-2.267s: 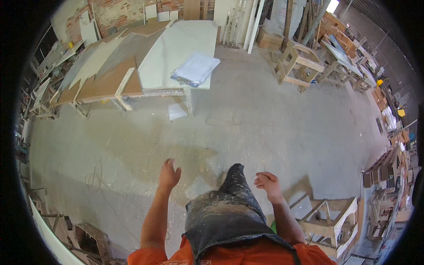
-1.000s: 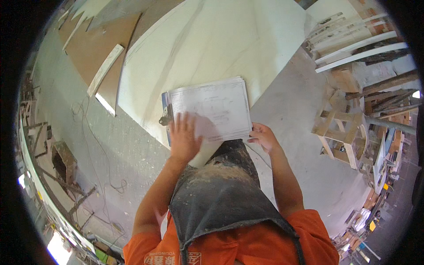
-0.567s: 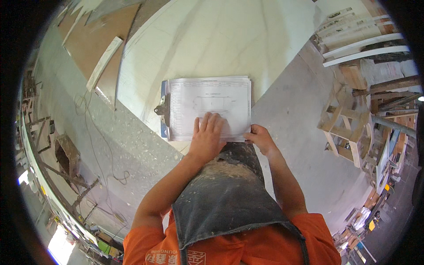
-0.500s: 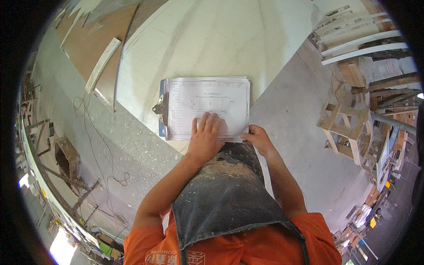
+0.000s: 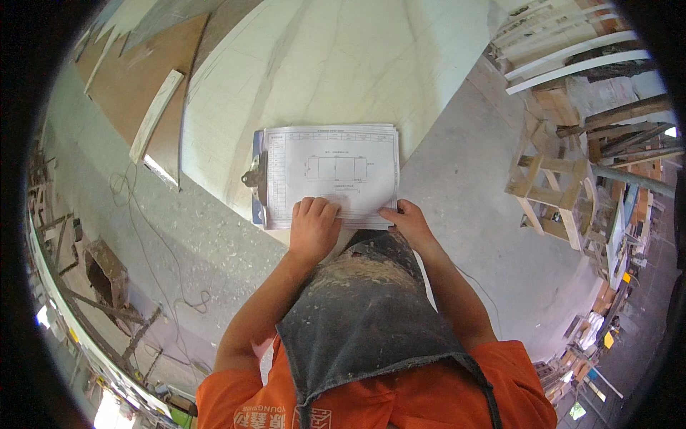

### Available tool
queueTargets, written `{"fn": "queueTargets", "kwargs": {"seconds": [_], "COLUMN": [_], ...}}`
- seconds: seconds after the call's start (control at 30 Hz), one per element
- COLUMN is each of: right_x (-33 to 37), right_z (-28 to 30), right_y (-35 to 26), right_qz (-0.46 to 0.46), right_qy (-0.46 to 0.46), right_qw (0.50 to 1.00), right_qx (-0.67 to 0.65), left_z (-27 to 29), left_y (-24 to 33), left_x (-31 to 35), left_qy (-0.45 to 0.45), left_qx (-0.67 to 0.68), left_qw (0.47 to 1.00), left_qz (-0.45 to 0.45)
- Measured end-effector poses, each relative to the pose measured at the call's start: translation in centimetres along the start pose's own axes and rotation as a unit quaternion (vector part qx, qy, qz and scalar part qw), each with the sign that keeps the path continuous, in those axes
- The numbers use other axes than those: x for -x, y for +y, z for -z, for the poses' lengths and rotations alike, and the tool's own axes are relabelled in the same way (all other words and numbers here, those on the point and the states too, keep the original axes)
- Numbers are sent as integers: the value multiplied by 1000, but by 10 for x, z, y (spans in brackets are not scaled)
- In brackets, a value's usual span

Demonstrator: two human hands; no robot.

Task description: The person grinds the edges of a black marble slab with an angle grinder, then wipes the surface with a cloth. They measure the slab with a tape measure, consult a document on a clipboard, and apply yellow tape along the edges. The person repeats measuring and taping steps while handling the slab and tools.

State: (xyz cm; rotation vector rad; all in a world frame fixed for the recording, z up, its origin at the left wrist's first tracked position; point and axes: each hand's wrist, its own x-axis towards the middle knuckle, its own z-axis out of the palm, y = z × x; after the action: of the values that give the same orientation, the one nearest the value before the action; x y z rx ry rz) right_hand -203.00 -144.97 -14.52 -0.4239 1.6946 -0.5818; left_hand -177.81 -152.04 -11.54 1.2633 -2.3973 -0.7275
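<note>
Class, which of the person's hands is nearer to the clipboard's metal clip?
The left hand: it is at the near edge of the papers, right of the metal clip. The right hand is farther right, at the papers' near right corner.

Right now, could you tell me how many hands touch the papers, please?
2: left hand on the papers along the lower edge; right hand at their lower right corner.

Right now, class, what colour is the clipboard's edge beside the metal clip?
Blue; the clipboard's edge shows best in the head view.
</note>
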Motion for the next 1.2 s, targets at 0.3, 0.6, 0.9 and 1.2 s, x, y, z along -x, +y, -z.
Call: {"fn": "queueTargets", "kwargs": {"seconds": [0.3, 0.6, 0.9, 1.2], "right_x": [7, 9, 12, 4], "right_z": [15, 18, 11, 16], "right_y": [11, 5, -2, 9], "right_qz": [51, 44, 13, 36], "right_qy": [8, -26, -8, -31], "right_qw": [999, 998, 996, 994], "right_qx": [16, -41, -84, -101], "left_z": [3, -1, -2, 31], "left_y": [-9, -4, -14, -46], "left_x": [3, 1, 10, -8], "left_qy": [4, -27, 39, 205], "left_qx": [1, -15, 6, 27], "left_qw": [1000, 999, 999, 976], "left_qz": [-19, -14, -29, 67]}}
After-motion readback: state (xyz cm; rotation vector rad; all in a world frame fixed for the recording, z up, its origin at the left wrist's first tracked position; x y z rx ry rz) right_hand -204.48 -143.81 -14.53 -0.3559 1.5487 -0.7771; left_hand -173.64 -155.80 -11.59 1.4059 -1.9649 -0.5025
